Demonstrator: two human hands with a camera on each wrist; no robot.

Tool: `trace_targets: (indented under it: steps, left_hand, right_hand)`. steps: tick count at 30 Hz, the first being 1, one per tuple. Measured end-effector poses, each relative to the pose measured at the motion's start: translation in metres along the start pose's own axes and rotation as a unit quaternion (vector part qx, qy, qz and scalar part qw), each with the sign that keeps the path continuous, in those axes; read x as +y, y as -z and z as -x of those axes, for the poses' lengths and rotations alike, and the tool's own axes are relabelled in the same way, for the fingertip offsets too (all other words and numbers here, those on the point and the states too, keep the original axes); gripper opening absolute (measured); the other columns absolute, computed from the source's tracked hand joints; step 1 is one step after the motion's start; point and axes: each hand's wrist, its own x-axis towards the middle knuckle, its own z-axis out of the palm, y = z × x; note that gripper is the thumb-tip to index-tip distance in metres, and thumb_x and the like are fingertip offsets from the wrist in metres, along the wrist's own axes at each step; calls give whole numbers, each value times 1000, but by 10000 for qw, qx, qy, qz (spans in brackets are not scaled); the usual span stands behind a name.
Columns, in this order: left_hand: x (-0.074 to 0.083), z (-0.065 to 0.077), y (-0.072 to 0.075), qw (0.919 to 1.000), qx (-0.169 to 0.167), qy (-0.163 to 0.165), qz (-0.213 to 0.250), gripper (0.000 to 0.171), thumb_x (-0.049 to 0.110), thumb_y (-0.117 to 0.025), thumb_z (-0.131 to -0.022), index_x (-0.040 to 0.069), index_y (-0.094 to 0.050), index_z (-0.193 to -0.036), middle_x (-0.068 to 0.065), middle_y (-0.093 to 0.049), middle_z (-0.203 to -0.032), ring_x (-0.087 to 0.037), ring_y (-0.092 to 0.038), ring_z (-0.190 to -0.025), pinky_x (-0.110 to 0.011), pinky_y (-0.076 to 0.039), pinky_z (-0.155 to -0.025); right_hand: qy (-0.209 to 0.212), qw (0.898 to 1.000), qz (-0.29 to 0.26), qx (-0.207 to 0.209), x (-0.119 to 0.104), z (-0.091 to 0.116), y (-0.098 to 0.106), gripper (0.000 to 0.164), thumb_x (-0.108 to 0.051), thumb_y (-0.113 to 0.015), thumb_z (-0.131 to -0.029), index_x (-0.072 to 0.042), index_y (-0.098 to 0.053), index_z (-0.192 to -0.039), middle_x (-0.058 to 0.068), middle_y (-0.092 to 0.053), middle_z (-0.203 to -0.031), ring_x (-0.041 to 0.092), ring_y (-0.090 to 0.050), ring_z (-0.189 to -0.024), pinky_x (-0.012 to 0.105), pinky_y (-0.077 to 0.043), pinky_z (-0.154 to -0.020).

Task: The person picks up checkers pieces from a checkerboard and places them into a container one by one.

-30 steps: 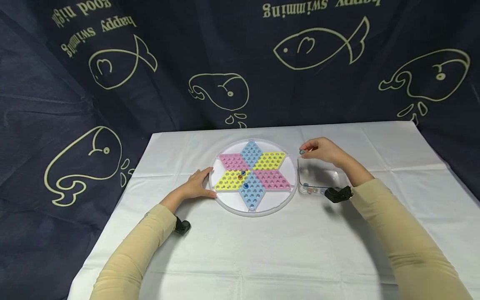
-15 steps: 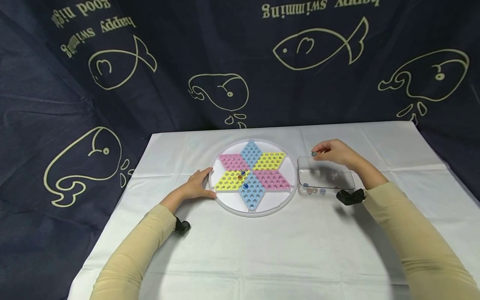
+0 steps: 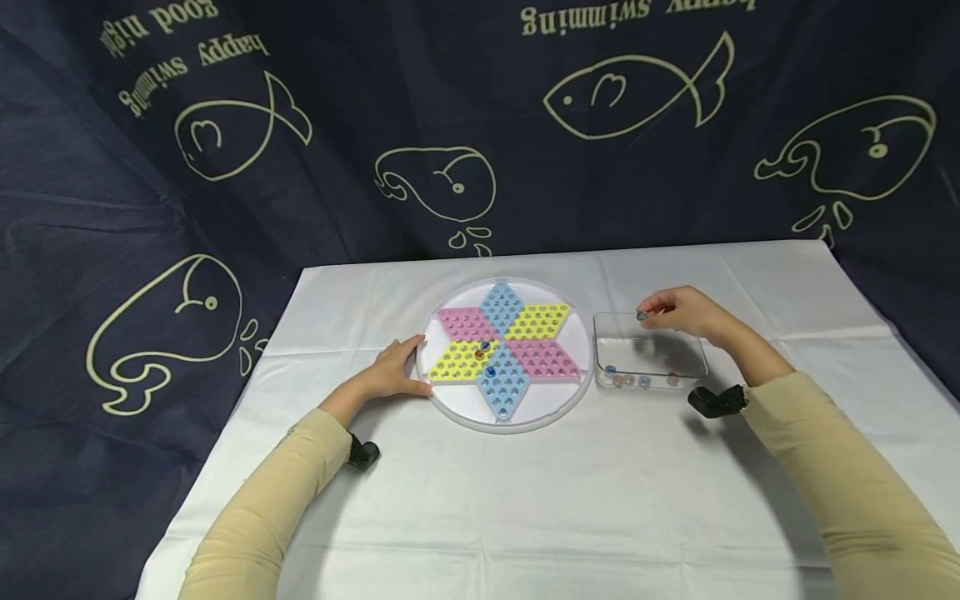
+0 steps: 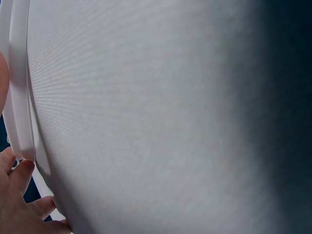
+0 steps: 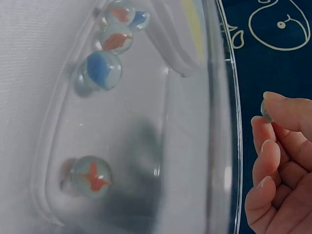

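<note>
In the head view my left hand [image 3: 387, 371] touches the left rim of a round Chinese checkers board [image 3: 457, 408], thumb and fingers spread apart along its edge. The left wrist view shows the fingers [image 4: 22, 175] against the white rim. My right hand [image 3: 686, 312] pinches a glass marble [image 5: 265, 111] between thumb and index finger, above the far edge of a clear plastic box [image 3: 705, 354]. Inside the box lie several marbles, among them a blue one [image 5: 102, 70] and an orange one [image 5: 92, 178]. On the board sit blue marbles [image 3: 491, 372] and an orange one [image 3: 479, 355].
The box stands close against the board's right side. Both are on a table with a white cloth [image 3: 562, 500]. A dark curtain [image 3: 337, 125] with fish and whale drawings hangs behind the table.
My right hand has moved right and slightly toward me over the box, still pinching the marble. More marbles in the box have come into sight. My left hand stays at the board's rim.
</note>
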Motion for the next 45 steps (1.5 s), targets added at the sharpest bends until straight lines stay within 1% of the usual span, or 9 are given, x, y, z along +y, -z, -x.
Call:
trace_targets:
  steps: [7,12,17,23,27,33,39,42,45]
  left_hand:
    - [2,2,1,10000,-11,-19,19,104,41,-76,-71,6,-14,-147,-20,-13,-151,-42,0,-138,-60,-7,-109]
    - [2,3,1,10000,-24,-3,43,104,41,-76,-71,7,-14,-147,-20,-12,-151,-42,0,-138,-61,-6,-108]
    - [2,3,1,10000,2,-23,78,104,40,-76,-70,6,-14,-147,-21,-13,-151,-42,0,-138,-60,-6,-109]
    - [1,2,1,9999,28,-123,82,103,39,-77,-71,5,-15,-146,-19,-14,-151,-43,0,-138,-59,-4,-110]
    - [2,2,1,9999,35,-124,62,103,39,-77,-71,5,-15,-146,-19,-14,-151,-43,0,-138,-59,-4,-110]
    - [1,1,1,9999,8,-125,55,104,42,-76,-71,5,-14,-146,-19,-13,-151,-43,0,-137,-60,-5,-109]
    - [0,1,1,9999,-13,-44,96,104,42,-75,-71,8,-14,-147,-17,-12,-152,-41,2,-138,-60,-4,-109]
    - [0,1,1,10000,-7,-49,82,103,42,-75,-71,8,-14,-147,-17,-12,-152,-41,2,-138,-61,-5,-108]
    - [0,1,1,9999,-3,-73,82,104,42,-75,-71,7,-14,-147,-18,-12,-152,-42,1,-138,-61,-6,-108]
  right_hand:
    - [-30,10000,38,-15,4,4,1,37,-21,-61,-88,5,-57,-114,11,-60,-104,14,-52,-86,33,-44,-78]
    - [-31,10000,58,-1,5,7,3,37,-20,-61,-88,5,-57,-114,9,-60,-102,14,-52,-86,35,-45,-79]
    - [-32,10000,14,-15,4,8,4,37,-21,-60,-88,6,-56,-115,6,-60,-98,11,-52,-85,39,-46,-82]
    - [-13,10000,-48,43,5,8,4,37,-18,-58,-89,7,-55,-116,4,-62,-98,8,-52,-83,35,-46,-78]
    - [-17,10000,-13,94,4,8,4,38,-20,-58,-90,6,-55,-117,2,-61,-96,6,-52,-82,33,-46,-77]
    - [112,9998,-107,133,-7,2,-1,38,-21,-59,-89,7,-56,-115,3,-61,-94,9,-52,-81,34,-47,-78]
    - [253,9993,-267,77,-23,-10,-13,35,-19,-61,-87,6,-58,-113,5,-62,-97,11,-52,-84,28,-47,-76]
    - [287,9990,-336,-6,-32,-17,-21,35,-18,-62,-87,5,-58,-113,9,-62,-102,13,-52,-87,30,-47,-78]
    - [298,9987,-393,-113,-41,-25,-30,35,-18,-62,-87,5,-58,-113,13,-61,-106,16,-52,-88,35,-47,-80]
